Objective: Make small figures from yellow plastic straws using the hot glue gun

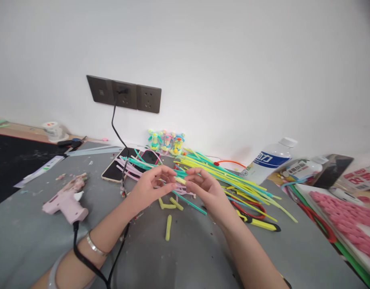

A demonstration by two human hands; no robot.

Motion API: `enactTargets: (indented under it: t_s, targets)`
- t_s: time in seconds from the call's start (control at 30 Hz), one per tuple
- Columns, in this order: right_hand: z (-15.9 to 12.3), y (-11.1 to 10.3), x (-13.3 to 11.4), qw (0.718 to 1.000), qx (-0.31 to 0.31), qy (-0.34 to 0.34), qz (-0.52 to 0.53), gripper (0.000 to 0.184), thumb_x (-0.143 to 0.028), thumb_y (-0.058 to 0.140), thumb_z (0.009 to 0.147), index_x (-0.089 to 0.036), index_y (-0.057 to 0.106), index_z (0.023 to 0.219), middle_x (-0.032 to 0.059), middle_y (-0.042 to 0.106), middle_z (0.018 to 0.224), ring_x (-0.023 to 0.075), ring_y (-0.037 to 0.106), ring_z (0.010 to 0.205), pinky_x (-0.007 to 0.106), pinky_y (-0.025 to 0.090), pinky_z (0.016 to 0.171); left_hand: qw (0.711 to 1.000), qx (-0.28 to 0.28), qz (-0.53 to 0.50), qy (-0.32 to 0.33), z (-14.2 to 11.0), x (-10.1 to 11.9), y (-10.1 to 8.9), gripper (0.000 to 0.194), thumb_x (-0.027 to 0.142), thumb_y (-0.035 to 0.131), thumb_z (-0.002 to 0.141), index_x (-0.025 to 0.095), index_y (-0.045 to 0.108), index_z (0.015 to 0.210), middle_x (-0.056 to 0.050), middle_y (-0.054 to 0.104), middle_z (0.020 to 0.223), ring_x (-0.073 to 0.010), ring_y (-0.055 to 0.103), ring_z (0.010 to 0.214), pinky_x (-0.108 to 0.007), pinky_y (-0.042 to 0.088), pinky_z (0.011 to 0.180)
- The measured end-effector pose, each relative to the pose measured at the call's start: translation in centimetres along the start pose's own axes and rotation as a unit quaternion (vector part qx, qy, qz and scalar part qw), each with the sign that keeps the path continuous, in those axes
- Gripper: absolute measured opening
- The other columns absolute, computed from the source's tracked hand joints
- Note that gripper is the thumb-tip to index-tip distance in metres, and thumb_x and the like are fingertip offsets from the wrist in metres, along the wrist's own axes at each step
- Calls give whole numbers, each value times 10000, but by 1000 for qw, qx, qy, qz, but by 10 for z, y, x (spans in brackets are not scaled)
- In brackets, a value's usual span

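Note:
Between the fingertips of both hands is a short pale-yellow pipe cleaner piece (180, 181). My left hand (152, 185) pinches its left end, and my right hand (206, 190) pinches the other end, fingers curled. Below them on the grey table lie more short yellow-green pieces, among them one lone upright-lying stick (168, 227) and a bent piece (166, 205). Behind the hands spreads a bundle of long pipe cleaners (227, 174) in yellow, teal and lilac. The hands partly cover that bundle.
A pink glue gun (66, 204) lies at left, its black cable passing under my left forearm. Yellow-handled scissors or a cutter (261, 223) lie right. Small pipe-cleaner figures (166, 142) stand against the wall. A bottle (269, 160), a phone (120, 165) and pink braided pieces (344, 218) are around.

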State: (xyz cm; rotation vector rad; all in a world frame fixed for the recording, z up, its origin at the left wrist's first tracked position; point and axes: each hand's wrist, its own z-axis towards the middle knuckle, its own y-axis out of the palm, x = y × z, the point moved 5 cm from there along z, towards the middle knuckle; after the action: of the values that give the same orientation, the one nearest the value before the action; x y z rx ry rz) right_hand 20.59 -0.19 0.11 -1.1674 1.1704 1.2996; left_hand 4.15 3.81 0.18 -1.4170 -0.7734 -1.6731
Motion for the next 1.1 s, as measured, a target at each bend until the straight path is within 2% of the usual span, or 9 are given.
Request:
enactTargets:
  t_s: [0.07, 0.17, 0.23, 0.3, 0.43, 0.63, 0.87, 1.0, 1.1]
  targets:
    - [-2, -2, -9, 987, 46, -88, -124, 241, -343, 680, 848, -238, 551, 1022, 19, 648, 862, 167, 593, 717, 307, 459, 664, 1000, -7, 3, -19, 0, -3, 1, 258, 322, 720, 795, 179, 645, 995, -46, 640, 906, -195, 631, 882, -271, 523, 700]
    - [-8, 2, -21, 930, 78, -210, -290, 196, -225, 611, 888, -244, 547, 1072, 30, 659, 888, 184, 602, 762, 332, 469, 722, 999, -12, 25, -38, 1, -5, 2, 307, 371, 734, 779, 172, 649, 997, -53, 646, 915, -202, 640, 870, -269, 526, 664]
    - [-13, 7, -24, 902, 73, -255, -341, 225, -186, 591, 903, -254, 537, 1111, 34, 666, 908, 192, 613, 793, 349, 477, 762, 998, -9, 45, -42, 1, -5, 2, 313, 379, 735, 776, 168, 656, 994, -54, 653, 909, -199, 643, 849, -264, 523, 642]
    - [-16, 10, -25, 888, 66, -279, -358, 244, -175, 588, 913, -264, 527, 1132, 36, 671, 928, 198, 623, 813, 362, 483, 786, 997, -4, 60, -40, 1, -3, 1, 302, 370, 728, 782, 163, 664, 991, -55, 659, 895, -194, 646, 831, -265, 524, 638]
    - [-19, 12, -26, 878, 59, -298, -371, 247, -169, 590, 919, -275, 527, 1133, 40, 675, 935, 211, 635, 841, 364, 493, 780, 998, -2, 66, -13, 1, 0, 2, 240, 341, 711, 799, 154, 680, 946, -54, 672, 852, -181, 641, 773, -271, 529, 635]
    - [-19, 14, -28, 871, 56, -308, -380, 250, -154, 605, 910, -273, 533, 1117, 34, 679, 924, 212, 632, 837, 354, 484, 767, 995, 8, 94, 37, -2, 5, 1, 180, 311, 687, 834, 156, 699, 925, -70, 697, 901, -174, 640, 778, -263, 515, 646]
    - [-20, 15, -31, 862, 62, -324, -386, 282, -132, 616, 905, -272, 524, 1132, 26, 679, 918, 206, 637, 840, 350, 472, 776, 975, 40, 173, 132, -4, 21, 0, 85, 221, 671, 834, 159, 720, 866, -50, 701, 812, -148, 613, 713, -226, 438, 578]
    - [-21, 13, -33, 865, 63, -314, -386, 267, -202, 661, 898, -275, 537, 1123, 54, 682, 991, 247, 640, 946, 385, 478, 822, 971, 44, 189, 141, -4, 21, -1, 54, 215, 663, 842, 172, 695, 832, -35, 694, 791, -141, 602, 691, -223, 431, 576]
    - [-20, 9, -37, 867, 61, -319, -379, 356, -287, 711, 874, -276, 534, 1183, 90, 664, 1131, 289, 611, 1088, 444, 464, 915, 968, 54, 191, 150, -5, 19, -3, 51, 217, 656, 852, 176, 682, 837, -19, 671, 778, -130, 583, 674, -223, 431, 588]
